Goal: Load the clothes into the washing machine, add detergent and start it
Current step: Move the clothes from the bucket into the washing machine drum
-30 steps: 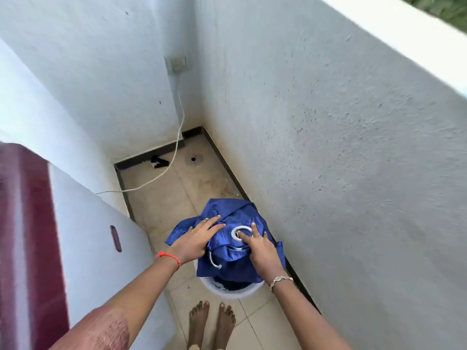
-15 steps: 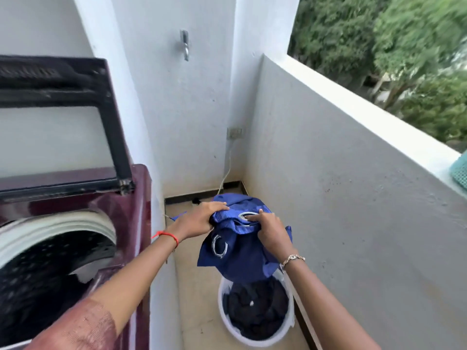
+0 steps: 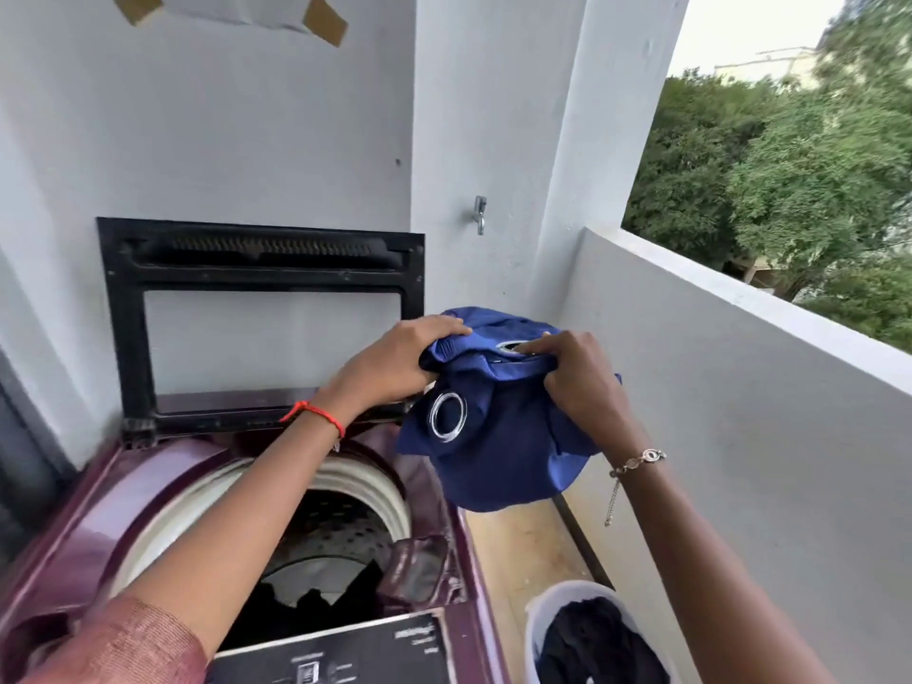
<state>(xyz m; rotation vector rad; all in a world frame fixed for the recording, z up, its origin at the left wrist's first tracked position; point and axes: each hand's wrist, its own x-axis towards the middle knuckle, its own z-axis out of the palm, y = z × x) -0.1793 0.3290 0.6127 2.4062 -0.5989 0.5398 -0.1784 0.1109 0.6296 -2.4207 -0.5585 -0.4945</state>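
Above the right edge of the washer (image 3: 123, 491), blue cloth (image 3: 498, 461) hangs bunched; left hand (image 3: 395, 360) and right hand (image 3: 577, 380) both clutch its top; open drum (image 3: 335, 535) lies left and nearer, left hand closer.

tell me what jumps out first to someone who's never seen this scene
A blue cloth with metal rings, gripped by the left hand and right hand, hangs mid-frame, just right of the washer's opening. Lower left, the maroon washer has its lid up and dark clothes inside. A white bucket holding more sits bottom right.
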